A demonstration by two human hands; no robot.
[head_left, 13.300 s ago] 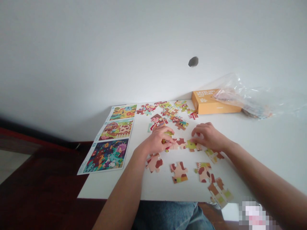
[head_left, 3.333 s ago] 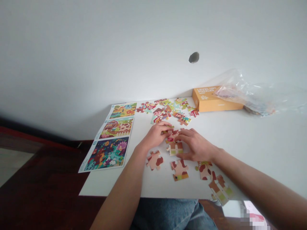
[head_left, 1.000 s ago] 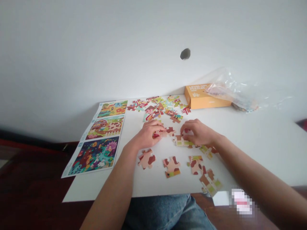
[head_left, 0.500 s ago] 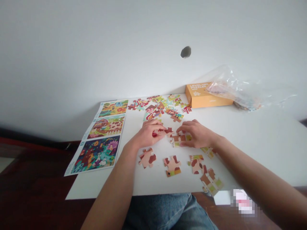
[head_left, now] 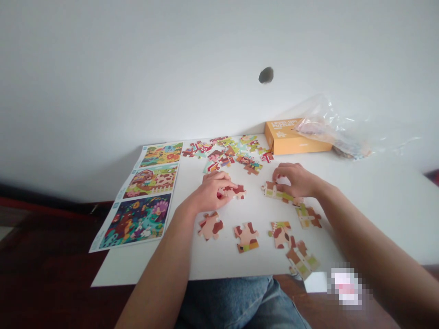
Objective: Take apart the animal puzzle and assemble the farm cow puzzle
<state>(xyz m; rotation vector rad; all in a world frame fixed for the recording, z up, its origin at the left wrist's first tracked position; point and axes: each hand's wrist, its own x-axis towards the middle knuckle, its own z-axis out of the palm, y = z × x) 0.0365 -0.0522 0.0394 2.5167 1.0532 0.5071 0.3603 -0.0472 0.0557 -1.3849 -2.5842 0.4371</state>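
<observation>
Across a white table, puzzle pieces lie picture-up, heaped at the far side and set singly nearer the person, so each print stays visible. The left hand curls down over a joined cluster of pieces, fingers seemingly pressing it flat to steady it. The right hand arches above a joined strip of pieces, fingertips at its edge; whether they pinch it cannot be told. A printed picture sheet lies flat at the left, within easy view. At the far edge sits an orange box, contents hidden, with a clear plastic bag draped over its corner, something colourful inside.
</observation>
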